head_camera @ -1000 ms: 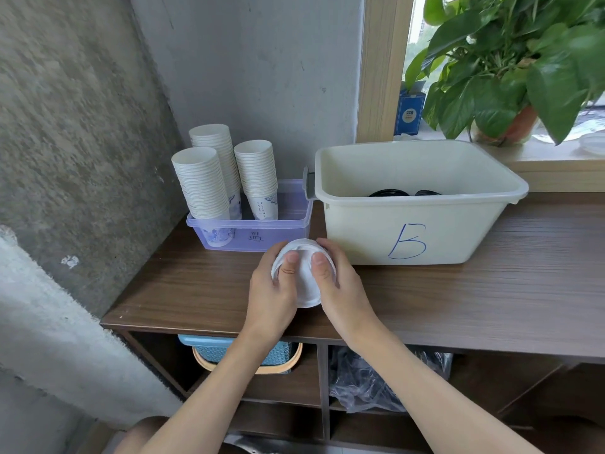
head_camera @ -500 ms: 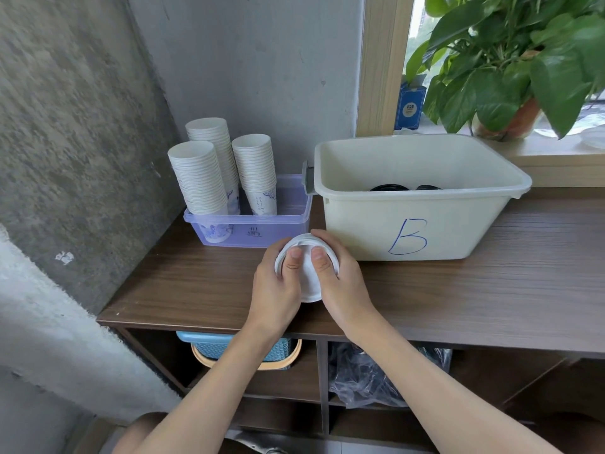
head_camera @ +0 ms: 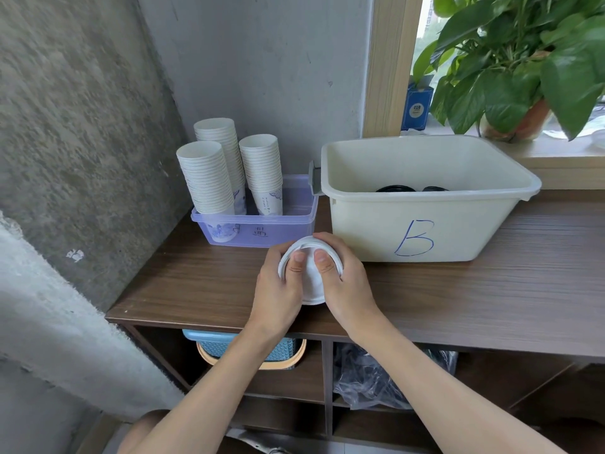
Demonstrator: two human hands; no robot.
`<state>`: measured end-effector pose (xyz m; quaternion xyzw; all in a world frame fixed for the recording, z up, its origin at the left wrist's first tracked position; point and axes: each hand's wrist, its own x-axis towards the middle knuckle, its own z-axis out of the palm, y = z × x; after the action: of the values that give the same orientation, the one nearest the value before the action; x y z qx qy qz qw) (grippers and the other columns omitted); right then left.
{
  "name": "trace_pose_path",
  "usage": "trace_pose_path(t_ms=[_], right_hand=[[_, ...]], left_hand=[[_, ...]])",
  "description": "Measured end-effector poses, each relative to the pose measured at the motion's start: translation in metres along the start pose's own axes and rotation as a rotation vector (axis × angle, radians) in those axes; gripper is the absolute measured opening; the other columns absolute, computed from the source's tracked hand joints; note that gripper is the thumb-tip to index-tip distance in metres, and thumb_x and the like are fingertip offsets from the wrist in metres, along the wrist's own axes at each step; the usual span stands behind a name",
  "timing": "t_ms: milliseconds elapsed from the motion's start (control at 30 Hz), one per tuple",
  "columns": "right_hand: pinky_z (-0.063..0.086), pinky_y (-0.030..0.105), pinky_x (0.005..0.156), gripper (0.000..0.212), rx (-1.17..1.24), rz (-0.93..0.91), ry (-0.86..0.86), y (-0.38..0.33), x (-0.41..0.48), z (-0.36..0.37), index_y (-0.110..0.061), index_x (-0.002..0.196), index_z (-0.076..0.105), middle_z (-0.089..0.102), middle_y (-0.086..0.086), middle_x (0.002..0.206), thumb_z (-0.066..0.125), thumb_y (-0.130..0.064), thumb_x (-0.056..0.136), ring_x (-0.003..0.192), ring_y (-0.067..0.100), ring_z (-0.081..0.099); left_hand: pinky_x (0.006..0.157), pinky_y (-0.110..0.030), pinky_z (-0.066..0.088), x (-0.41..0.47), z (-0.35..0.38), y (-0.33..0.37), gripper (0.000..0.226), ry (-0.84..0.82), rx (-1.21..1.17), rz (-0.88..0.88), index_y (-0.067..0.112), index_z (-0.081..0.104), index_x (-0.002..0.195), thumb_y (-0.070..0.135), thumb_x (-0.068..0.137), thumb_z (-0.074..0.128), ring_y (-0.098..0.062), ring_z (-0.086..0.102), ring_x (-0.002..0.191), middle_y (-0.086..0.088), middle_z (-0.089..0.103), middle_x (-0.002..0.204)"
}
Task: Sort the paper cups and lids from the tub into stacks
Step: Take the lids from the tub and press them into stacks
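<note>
Gripping a white lid [head_camera: 310, 283] between them, the left hand [head_camera: 278, 290] and right hand [head_camera: 347, 286] meet over the table [head_camera: 491, 290], thumbs pressed flat on its top and fingers curled around its rim; whether one lid or several is held cannot be told. Just behind stands the cream tub [head_camera: 422, 224] marked B, its wall hiding all but the edges of black lids [head_camera: 396, 189]. Three paper cup stacks [head_camera: 229, 172] stand in a purple tray [head_camera: 262, 229].

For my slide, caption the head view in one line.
Both hands, left and right, grip white lids beside tub B, cup stacks waiting behind.
</note>
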<state>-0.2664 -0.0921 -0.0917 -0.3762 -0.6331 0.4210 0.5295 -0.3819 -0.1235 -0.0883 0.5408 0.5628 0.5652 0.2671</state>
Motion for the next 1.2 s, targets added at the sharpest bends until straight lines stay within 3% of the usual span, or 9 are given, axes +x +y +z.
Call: trace_pose_path(t_ms=[67, 267, 433, 567, 800, 933, 967, 1067, 1200], right_hand=[[0.045, 0.039, 0.1, 0.047, -0.028, 0.006, -0.032, 0.002, -0.001, -0.001, -0.025, 0.121, 0.06, 0.062, 0.001, 0.118, 0.049, -0.054, 0.085, 0.113, 0.016, 0.056], [0.043, 0.034, 0.102, 0.047, -0.073, 0.015, -0.106, -0.001, 0.001, -0.006, -0.03, 0.123, 0.058, 0.059, 0.002, 0.121, 0.049, -0.057, 0.085, 0.114, 0.008, 0.055], [0.043, 0.026, 0.101, 0.039, -0.04, 0.028, -0.118, -0.006, -0.001, -0.008, -0.029, 0.124, 0.055, 0.06, -0.002, 0.123, 0.053, -0.044, 0.088, 0.114, 0.005, 0.055], [0.043, 0.017, 0.097, 0.058, 0.09, 0.101, -0.112, -0.012, -0.005, -0.008, -0.024, 0.13, 0.05, 0.059, -0.01, 0.125, 0.053, -0.057, 0.082, 0.114, -0.001, 0.055], [0.045, 0.02, 0.096, 0.066, 0.027, 0.086, -0.015, -0.012, -0.003, -0.002, -0.026, 0.125, 0.056, 0.064, -0.012, 0.118, 0.053, -0.067, 0.074, 0.109, -0.001, 0.058], [0.047, 0.025, 0.097, 0.058, 0.023, 0.05, -0.011, -0.011, -0.001, -0.002, -0.019, 0.119, 0.061, 0.066, -0.007, 0.116, 0.052, -0.06, 0.079, 0.108, 0.004, 0.06], [0.047, 0.025, 0.095, 0.055, 0.023, 0.041, -0.011, -0.012, -0.001, -0.002, -0.019, 0.117, 0.062, 0.068, -0.007, 0.113, 0.053, -0.057, 0.08, 0.105, 0.004, 0.061], [0.048, 0.021, 0.089, 0.043, 0.016, 0.023, -0.009, -0.013, 0.0, -0.002, -0.021, 0.109, 0.064, 0.069, -0.01, 0.105, 0.053, -0.053, 0.082, 0.099, 0.003, 0.063], [0.049, 0.027, 0.092, 0.051, -0.016, 0.014, 0.007, -0.012, 0.002, 0.001, -0.016, 0.112, 0.064, 0.069, -0.006, 0.107, 0.051, -0.055, 0.082, 0.101, 0.007, 0.062]], left_hand=[[0.079, -0.009, 0.046, -0.002, -0.01, 0.002, 0.071, -0.074, -0.017, 0.008, 0.015, 0.059, 0.123, 0.071, 0.081, 0.047, 0.003, 0.063, 0.102, 0.009, 0.067, 0.111], [0.088, -0.01, 0.044, 0.0, -0.023, 0.013, 0.053, -0.193, -0.003, 0.008, 0.026, 0.057, 0.126, 0.058, 0.084, 0.054, 0.001, 0.06, 0.111, 0.012, 0.066, 0.119], [0.094, -0.023, 0.048, 0.002, -0.011, 0.007, 0.068, -0.071, 0.109, 0.053, 0.021, 0.057, 0.132, 0.067, 0.083, 0.045, 0.0, 0.061, 0.111, 0.011, 0.067, 0.119], [0.097, -0.03, 0.049, -0.004, 0.0, 0.005, 0.072, 0.047, 0.083, 0.06, 0.016, 0.058, 0.132, 0.068, 0.085, 0.043, -0.005, 0.061, 0.114, 0.008, 0.068, 0.12], [0.082, -0.004, 0.043, -0.005, 0.001, 0.01, 0.087, 0.116, 0.032, 0.037, 0.018, 0.055, 0.132, 0.081, 0.072, 0.051, 0.017, 0.058, 0.099, 0.023, 0.064, 0.105], [0.093, -0.033, 0.052, -0.001, 0.004, 0.003, 0.081, 0.072, 0.065, 0.061, 0.018, 0.064, 0.125, 0.083, 0.081, 0.04, -0.007, 0.064, 0.109, 0.005, 0.07, 0.115], [0.092, -0.033, 0.052, -0.001, 0.004, 0.003, 0.079, 0.074, 0.061, 0.061, 0.017, 0.064, 0.124, 0.08, 0.083, 0.04, -0.008, 0.064, 0.108, 0.005, 0.07, 0.113], [0.087, -0.018, 0.049, -0.001, 0.005, 0.002, 0.068, 0.101, 0.056, 0.053, 0.014, 0.064, 0.123, 0.067, 0.085, 0.044, 0.001, 0.063, 0.104, 0.012, 0.068, 0.109], [0.08, -0.007, 0.043, -0.001, 0.005, 0.003, 0.06, 0.122, 0.068, 0.057, 0.014, 0.066, 0.118, 0.06, 0.086, 0.045, 0.007, 0.062, 0.099, 0.018, 0.066, 0.104]])
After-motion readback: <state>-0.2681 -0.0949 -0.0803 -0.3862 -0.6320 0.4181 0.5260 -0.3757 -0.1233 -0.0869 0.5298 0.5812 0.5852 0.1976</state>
